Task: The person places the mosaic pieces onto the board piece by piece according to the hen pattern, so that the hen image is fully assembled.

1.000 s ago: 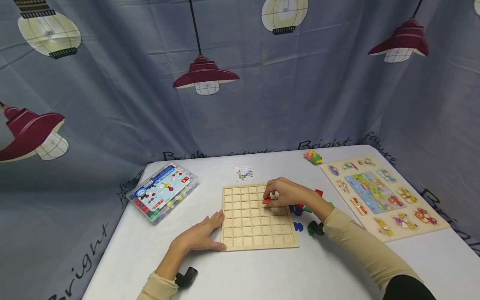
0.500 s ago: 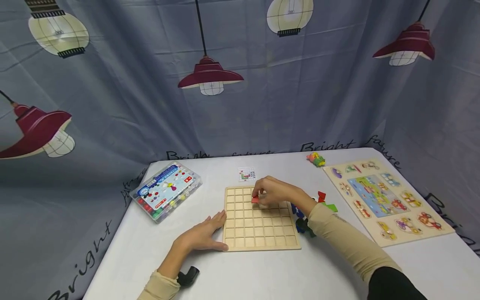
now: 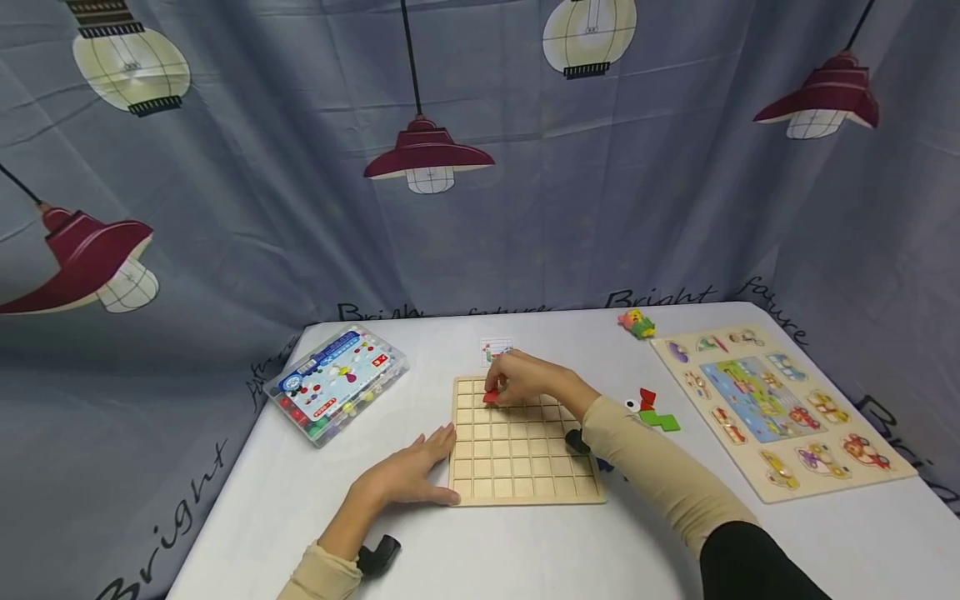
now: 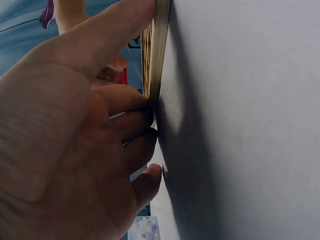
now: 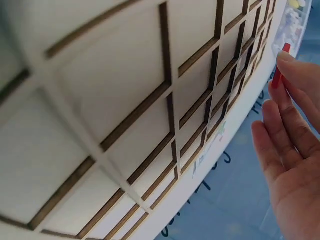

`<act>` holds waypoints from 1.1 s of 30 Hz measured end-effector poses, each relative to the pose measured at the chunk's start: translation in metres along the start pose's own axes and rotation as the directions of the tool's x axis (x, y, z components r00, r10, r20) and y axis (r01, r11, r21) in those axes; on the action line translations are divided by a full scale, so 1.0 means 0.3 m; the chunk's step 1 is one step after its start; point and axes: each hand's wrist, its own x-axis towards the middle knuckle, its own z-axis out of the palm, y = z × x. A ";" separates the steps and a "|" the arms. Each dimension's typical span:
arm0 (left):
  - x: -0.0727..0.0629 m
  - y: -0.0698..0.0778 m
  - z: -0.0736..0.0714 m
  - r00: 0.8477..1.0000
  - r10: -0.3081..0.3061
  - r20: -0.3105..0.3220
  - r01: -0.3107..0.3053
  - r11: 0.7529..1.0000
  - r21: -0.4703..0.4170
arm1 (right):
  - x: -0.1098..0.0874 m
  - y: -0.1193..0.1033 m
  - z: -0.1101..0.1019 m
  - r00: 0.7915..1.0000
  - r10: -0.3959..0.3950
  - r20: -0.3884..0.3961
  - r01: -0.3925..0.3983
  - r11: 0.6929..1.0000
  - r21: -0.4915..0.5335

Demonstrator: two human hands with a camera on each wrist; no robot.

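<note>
A square wooden grid board (image 3: pixel 525 454) lies on the white table in the head view. My left hand (image 3: pixel 405 473) rests at its left edge, fingers spread and fairly straight; in the left wrist view the thumb and fingertips touch the board's side (image 4: pixel 161 45). Over the board's far left squares, my right hand (image 3: pixel 521 379) pinches a small flat red piece (image 3: pixel 491 397) between thumb and index finger. The right wrist view shows that red tile (image 5: pixel 281 67) held above the surface, the other fingers (image 5: pixel 280 135) loosely extended. Its full outline is hidden by the fingertips.
Loose green pieces (image 3: pixel 662 421) and red pieces (image 3: pixel 647 398) lie right of the board; blue ones are partly hidden by the right sleeve (image 3: pixel 637 450). A printed card (image 3: pixel 491 346) sits behind. A plastic case (image 3: pixel 335 385) is left, a picture puzzle (image 3: pixel 750 471) right, a small toy (image 3: pixel 639 323) behind.
My right hand has moved left across the board's far rows with the red piece and now partly covers the card. More loose pieces show at the right. The left hand stays on the edge.
</note>
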 end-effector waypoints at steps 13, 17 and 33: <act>-0.008 0.011 0.006 1.000 -0.024 0.006 0.024 1.000 0.019 | 0.066 -0.025 0.023 0.998 0.019 0.059 -0.019 1.000 -0.009; -0.006 0.014 -0.001 1.000 -0.017 0.010 0.016 0.999 0.028 | 0.070 -0.024 0.024 0.996 0.043 0.073 -0.042 0.999 -0.010; -0.005 0.021 -0.003 1.000 -0.018 0.014 0.018 1.000 0.003 | 0.088 -0.013 0.038 0.995 0.063 0.078 -0.060 0.997 -0.041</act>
